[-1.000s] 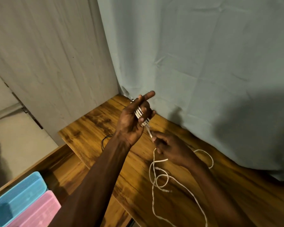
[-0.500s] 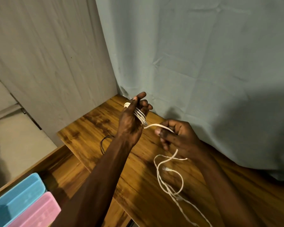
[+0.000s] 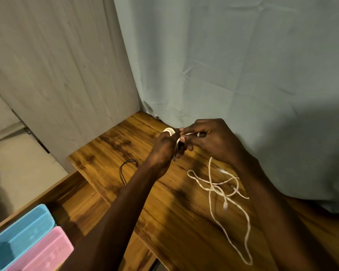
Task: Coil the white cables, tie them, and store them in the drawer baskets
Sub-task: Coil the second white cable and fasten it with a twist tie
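My left hand [image 3: 164,148] grips a small coil of white cable [image 3: 169,131] wound round its fingers, held above the wooden table [image 3: 110,153]. My right hand [image 3: 209,140] is pressed against it and pinches the free run of the same cable at the coil. From my right hand the loose white cable [image 3: 217,187] drops to the tabletop and lies there in tangled loops, running toward the front edge. How many cables make up the tangle is unclear.
A thin black cable [image 3: 125,169] lies on the table left of my left forearm. An open wooden drawer [image 3: 70,194] at lower left holds a blue basket [image 3: 18,231] and a pink basket [image 3: 45,251]. A grey-green curtain [image 3: 243,75] hangs behind the table.
My right hand rose from beside the coil and closed in against my left hand, carrying the free cable up to the coil. The loose loops on the table shifted.
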